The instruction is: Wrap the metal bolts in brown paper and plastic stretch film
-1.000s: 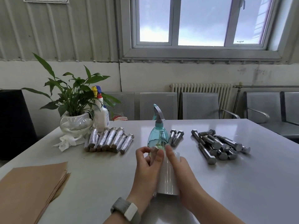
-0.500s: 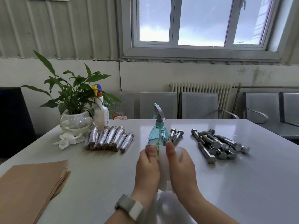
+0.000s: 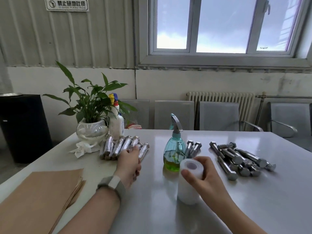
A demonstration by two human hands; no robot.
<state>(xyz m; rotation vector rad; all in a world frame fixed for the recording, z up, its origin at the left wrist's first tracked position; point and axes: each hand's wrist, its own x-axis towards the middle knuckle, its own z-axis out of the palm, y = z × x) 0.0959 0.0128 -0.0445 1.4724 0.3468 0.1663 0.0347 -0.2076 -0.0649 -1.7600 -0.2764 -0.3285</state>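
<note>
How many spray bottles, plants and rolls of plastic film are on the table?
Spray bottles: 2 (blue-green spray bottle, white spray bottle)
Plant: 1
Roll of plastic film: 1
Total: 4

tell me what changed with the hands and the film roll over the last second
The left hand let go of the stretch film roll and moved left to the row of wrapped bolts. The right hand alone now holds the roll. Loose bolts, spray bottle and brown paper stayed put.
</note>
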